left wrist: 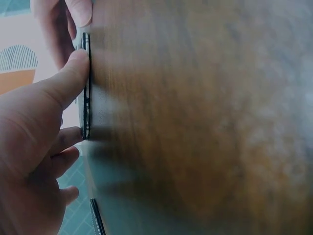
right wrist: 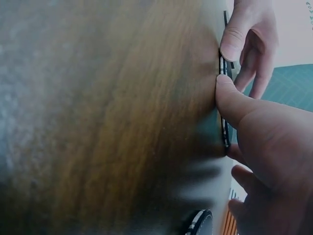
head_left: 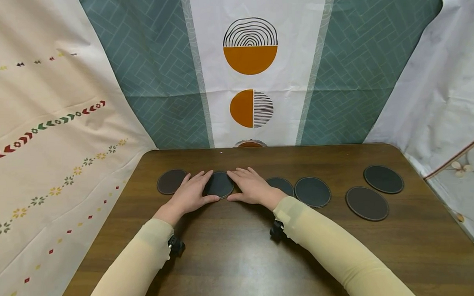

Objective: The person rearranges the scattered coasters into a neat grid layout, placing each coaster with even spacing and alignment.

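Note:
A round dark coaster [head_left: 219,186] with a stitched rim lies near the table's far side, between both hands. My left hand [head_left: 189,195] holds it from the left, thumb on the near rim and fingers at the side and far rim. From the right, my right hand [head_left: 254,186] grips the same coaster, its thumb close to the left thumb. In the left wrist view the coaster [left wrist: 86,107] shows edge-on, low against the tabletop. A brown coaster [head_left: 171,182] lies just left of the left fingers. Another dark coaster [head_left: 282,185] is partly hidden behind the right hand.
More coasters lie to the right: a dark one [head_left: 312,192], a brown one [head_left: 367,203] and a dark one [head_left: 383,179] behind it. The brown wooden table [head_left: 233,257] ends at hanging cloths behind and at both sides.

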`<state>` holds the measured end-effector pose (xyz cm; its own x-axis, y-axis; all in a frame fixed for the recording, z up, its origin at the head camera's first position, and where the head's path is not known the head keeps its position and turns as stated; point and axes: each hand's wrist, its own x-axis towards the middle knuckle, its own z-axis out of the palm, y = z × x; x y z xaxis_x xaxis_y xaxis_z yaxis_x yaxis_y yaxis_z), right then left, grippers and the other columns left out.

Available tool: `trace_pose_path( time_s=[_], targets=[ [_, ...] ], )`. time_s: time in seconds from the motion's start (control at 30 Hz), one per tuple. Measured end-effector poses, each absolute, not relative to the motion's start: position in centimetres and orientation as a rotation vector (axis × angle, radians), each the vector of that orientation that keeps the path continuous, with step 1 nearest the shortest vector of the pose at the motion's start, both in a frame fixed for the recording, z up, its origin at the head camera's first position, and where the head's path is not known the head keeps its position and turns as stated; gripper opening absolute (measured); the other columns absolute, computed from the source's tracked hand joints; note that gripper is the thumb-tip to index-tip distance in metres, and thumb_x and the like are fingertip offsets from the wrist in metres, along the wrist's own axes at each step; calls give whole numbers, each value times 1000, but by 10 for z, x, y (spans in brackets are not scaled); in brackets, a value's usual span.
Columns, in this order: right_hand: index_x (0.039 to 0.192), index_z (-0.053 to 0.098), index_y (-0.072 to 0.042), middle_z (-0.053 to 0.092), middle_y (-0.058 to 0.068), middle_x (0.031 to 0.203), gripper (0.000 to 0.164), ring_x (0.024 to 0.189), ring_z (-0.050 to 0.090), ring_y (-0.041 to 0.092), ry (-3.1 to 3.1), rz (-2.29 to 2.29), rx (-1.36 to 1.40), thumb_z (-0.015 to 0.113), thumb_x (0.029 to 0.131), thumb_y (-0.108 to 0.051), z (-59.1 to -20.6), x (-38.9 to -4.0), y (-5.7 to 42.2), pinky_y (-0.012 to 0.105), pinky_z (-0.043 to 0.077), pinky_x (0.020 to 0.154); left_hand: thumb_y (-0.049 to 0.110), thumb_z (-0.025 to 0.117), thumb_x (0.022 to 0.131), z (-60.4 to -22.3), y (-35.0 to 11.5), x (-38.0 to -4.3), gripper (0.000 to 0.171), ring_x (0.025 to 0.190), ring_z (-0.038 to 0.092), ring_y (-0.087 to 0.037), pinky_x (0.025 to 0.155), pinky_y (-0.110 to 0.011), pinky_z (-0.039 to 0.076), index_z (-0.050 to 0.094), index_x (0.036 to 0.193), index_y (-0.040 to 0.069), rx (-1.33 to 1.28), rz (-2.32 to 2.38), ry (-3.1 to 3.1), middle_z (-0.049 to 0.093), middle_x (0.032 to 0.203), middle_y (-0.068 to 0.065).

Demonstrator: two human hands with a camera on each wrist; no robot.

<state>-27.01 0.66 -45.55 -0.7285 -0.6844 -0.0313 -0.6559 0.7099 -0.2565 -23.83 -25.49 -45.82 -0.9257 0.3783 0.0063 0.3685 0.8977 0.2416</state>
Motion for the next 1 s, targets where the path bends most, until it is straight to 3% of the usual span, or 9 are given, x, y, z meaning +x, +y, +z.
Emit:
trace_pose_path(
  time_s=[0.5,1.0],
  targets=[
    [173,36,-10,45,9,173,94,166,29,29,2816,-258,-1074,72,103,-60,-453,-269,1,54,16,135,55,86,95,-457,-255,-238,104,157,43,-43,132,-59,22,38,171,3,598,415,3009,46,170,-22],
    [174,34,-9,43,7,174,96,166,27,28,2775,-218,-1116,71,103,-62,-454,-277,-1,52,16,135,52,88,94,-458,-255,-238,104,156,41,-51,127,-66,30,38,171,3,540,458,3001,44,170,-23]
  ],
)
